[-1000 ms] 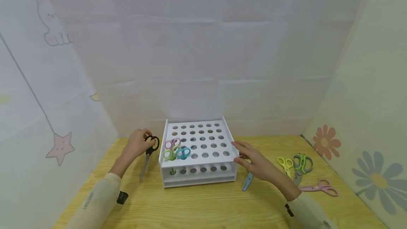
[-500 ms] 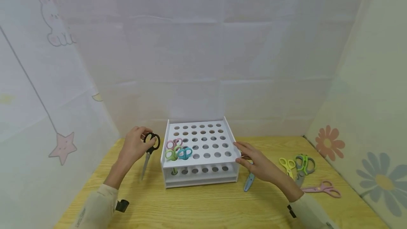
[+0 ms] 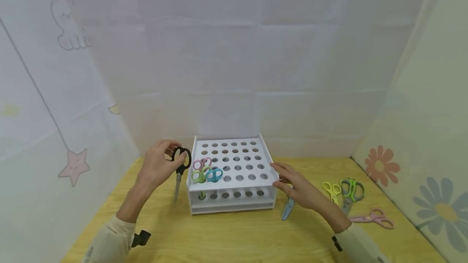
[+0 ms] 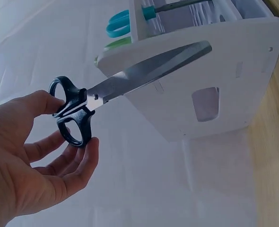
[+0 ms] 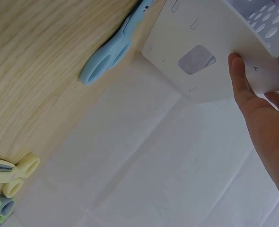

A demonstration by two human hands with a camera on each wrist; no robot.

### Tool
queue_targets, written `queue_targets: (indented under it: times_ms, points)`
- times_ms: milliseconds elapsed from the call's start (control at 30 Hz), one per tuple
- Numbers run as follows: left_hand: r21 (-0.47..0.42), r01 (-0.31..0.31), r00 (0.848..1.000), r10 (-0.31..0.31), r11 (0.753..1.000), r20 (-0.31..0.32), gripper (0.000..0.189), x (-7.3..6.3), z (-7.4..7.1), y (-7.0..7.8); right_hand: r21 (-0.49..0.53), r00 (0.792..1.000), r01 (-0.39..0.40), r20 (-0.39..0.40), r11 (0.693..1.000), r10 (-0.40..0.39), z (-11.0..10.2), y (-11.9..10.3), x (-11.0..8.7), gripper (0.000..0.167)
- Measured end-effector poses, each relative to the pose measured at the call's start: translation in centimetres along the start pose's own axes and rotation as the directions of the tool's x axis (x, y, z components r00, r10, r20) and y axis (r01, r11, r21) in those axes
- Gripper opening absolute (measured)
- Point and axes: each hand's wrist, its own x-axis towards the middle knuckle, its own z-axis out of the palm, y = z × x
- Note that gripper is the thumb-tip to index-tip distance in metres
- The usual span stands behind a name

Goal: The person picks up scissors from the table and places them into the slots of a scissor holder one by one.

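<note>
My left hand pinches the black handles of a pair of scissors between thumb and fingers. In the head view the silver blades point down just left of the white rack, and the left wrist view shows them shut together. My right hand rests its fairly straight fingers on the rack's right side wall, near the top front corner. Small scissors with pink, light green and teal handles stand in holes at the rack's front left.
Light blue scissors lie on the wooden table by the rack's right side. Farther right are yellow scissors, green-and-grey scissors and pink scissors. Pale sheets stand behind and beside the table.
My left hand has moved right with the black scissors, bringing them closer to the rack's left side. My right hand has stayed at the rack, and the view has shifted slightly.
</note>
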Motion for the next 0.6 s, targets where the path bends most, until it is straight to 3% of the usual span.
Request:
queue_targets:
  times_ms: [167, 333, 600]
  points:
    - [-0.056, -0.004, 1.0, 0.005, 0.998, 0.012, 0.027, -0.1, -0.1, 1.5, -0.006, 1.0, 0.024, -0.005, 1.0, -0.024, -0.1, 0.1, -0.1, 0.061]
    - [-0.113, -0.027, 0.999, 0.025, 0.993, -0.019, 0.03, 0.2, 0.2, 3.3, -0.002, 1.0, 0.018, -0.009, 1.0, -0.018, -0.2, 0.2, -0.1, 0.06]
    - [-0.235, -0.067, 0.998, 0.064, 0.97, -0.019, 0.023, 0.6, 1.1, 5.6, 0.004, 1.0, -0.002, 0.007, 1.0, 0.002, -0.2, -0.1, 0.0, 0.061]
